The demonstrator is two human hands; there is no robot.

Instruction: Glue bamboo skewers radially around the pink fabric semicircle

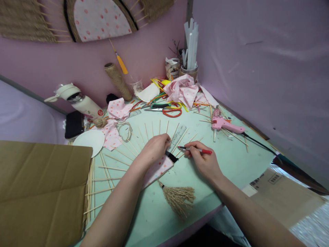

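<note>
A half-round piece covered in pink dotted fabric [160, 168] lies on the table with thin wooden sticks [120, 156] fanning out from its black-edged rim [171, 156]. My left hand [155, 148] rests over it, fingers curled down at the lower end of a clear ruler [178, 136] that lies along the sticks on the right. Part of the fabric is hidden beneath this hand and forearm. In my right hand [203, 158] is a red pen [195, 150], its tip pointing left, close to the ruler and sticks. A twine tassel [178, 199] hangs from the near edge, lying flat.
A pink glue gun [226, 125] lies at right among loose sticks, its cord trailing off. Red-handled scissors [171, 112] and crumpled fabric [182, 90] are at the back. A bottle [82, 99], white disc [89, 142] and cardboard [43, 192] occupy the left.
</note>
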